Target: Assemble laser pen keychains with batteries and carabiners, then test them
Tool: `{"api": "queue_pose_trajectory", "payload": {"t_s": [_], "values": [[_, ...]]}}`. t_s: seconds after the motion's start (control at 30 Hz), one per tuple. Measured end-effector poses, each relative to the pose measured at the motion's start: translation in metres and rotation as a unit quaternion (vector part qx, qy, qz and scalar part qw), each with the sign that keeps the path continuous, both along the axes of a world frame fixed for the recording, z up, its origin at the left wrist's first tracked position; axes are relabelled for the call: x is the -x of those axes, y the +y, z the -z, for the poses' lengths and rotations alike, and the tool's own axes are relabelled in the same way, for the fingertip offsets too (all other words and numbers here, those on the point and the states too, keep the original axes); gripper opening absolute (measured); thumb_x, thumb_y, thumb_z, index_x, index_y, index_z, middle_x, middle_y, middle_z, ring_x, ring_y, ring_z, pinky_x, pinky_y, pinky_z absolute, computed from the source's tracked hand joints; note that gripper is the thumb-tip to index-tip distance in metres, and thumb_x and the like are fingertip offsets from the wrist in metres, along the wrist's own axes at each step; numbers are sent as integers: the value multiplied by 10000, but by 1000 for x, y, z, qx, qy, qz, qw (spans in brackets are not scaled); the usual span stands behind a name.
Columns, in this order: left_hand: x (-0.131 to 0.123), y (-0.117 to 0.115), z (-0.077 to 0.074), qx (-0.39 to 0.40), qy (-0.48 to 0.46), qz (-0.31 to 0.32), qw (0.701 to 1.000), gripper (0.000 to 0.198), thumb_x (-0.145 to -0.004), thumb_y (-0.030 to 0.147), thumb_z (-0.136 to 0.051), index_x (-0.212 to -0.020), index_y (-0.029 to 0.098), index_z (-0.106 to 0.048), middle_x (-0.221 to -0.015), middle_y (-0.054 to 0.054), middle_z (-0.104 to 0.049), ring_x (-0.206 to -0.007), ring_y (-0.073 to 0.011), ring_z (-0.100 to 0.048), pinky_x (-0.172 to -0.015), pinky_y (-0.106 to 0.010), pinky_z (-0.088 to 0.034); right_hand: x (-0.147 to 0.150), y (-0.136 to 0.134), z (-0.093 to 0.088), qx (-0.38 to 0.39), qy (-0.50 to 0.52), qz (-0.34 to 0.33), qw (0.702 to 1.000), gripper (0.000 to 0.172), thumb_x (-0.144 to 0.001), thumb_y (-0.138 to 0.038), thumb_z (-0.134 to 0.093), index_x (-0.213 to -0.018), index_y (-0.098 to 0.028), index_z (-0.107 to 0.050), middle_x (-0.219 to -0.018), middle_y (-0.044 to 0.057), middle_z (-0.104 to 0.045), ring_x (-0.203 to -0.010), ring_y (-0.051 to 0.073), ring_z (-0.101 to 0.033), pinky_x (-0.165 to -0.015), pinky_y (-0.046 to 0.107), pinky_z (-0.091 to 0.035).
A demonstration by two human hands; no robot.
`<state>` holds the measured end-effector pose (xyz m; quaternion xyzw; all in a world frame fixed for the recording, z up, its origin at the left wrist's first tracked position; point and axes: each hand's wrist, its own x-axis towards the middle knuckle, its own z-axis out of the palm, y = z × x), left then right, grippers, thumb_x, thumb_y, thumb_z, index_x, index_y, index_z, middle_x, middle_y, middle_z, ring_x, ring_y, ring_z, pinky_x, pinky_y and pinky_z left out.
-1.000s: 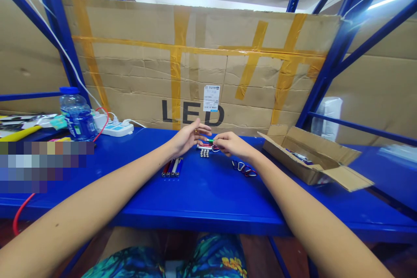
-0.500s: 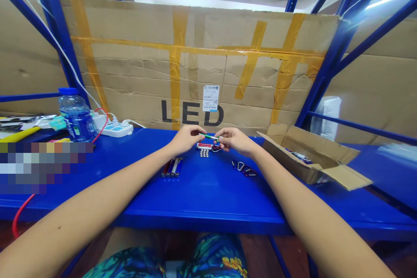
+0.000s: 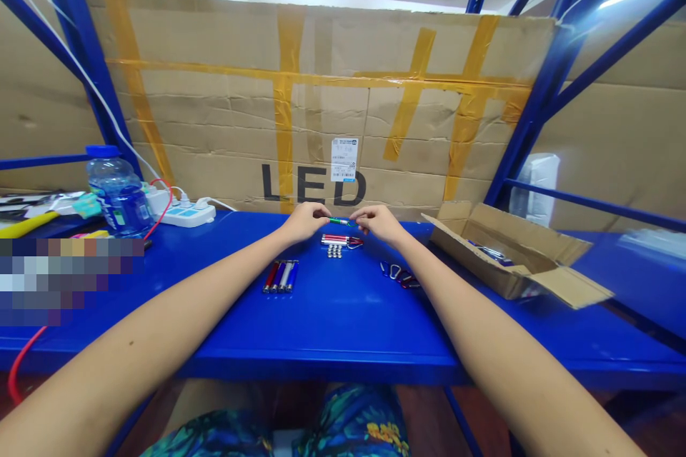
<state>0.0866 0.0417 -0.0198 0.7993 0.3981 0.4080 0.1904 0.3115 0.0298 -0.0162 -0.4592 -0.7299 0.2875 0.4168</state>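
A small green pen-shaped flashlight [image 3: 338, 221] with a green carabiner [image 3: 351, 224] at its right end lies between my hands near the back of the table. My left hand [image 3: 305, 221] pinches its left end. My right hand [image 3: 379, 221] has its fingertips bent at the carabiner; their exact contact is hard to see. Just in front is a red-and-silver flashlight pair [image 3: 336, 239] with carabiners at the right. Small silver button cells [image 3: 334, 252] sit in rows below. Several red, silver and blue tubes [image 3: 281, 276] stand side by side left of centre.
Loose carabiners [image 3: 395, 272] lie beside my right forearm. An open cardboard box [image 3: 482, 264] with metal pieces inside stands at the right. On the left are a blue-capped bottle [image 3: 118, 193] and a white power strip [image 3: 187, 213]. A large cardboard sheet [image 3: 225, 128] closes off the back.
The green flashlight has lowered slightly relative to the table. My right fingers have shifted back a little toward the carabiner's end. The whole view has shifted slightly.
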Motion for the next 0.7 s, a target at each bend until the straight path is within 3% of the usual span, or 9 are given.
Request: {"api": "queue_pose_trajectory", "payload": {"t_s": [0.23, 0.47, 0.7], "values": [[1, 11, 9, 10, -6, -18, 1000, 144, -754, 234, -640, -838, 146, -717, -880, -85, -732, -835, -209, -660, -804, -335, -499, 0, 5, 5, -13, -93, 19, 995, 266, -762, -81, -604, -982, -88, -753, -688, 53, -693, -601, 136, -592, -618, 255, -480], [-1, 11, 15, 34, 11, -36, 999, 133, -721, 232, -666, -814, 154, -719, -839, -68, -729, -807, -208, -653, -791, -339, -494, -2, -4, 2, -91, -219, 55, 970, 187, -810, -118, -612, -907, -148, -769, -910, 97, -743, -879, 208, -650, -819, 300, -467], [-4, 7, 17, 51, 25, -47, 997, 110, -712, 234, -676, -785, 171, -728, -831, -59, -732, -816, -216, -655, -782, -335, -491, -3, -8, 0, -110, -259, 60, 958, 161, -828, -121, -602, -854, -163, -755, -914, 92, -744, -889, 208, -646, -793, 280, -446]]}}
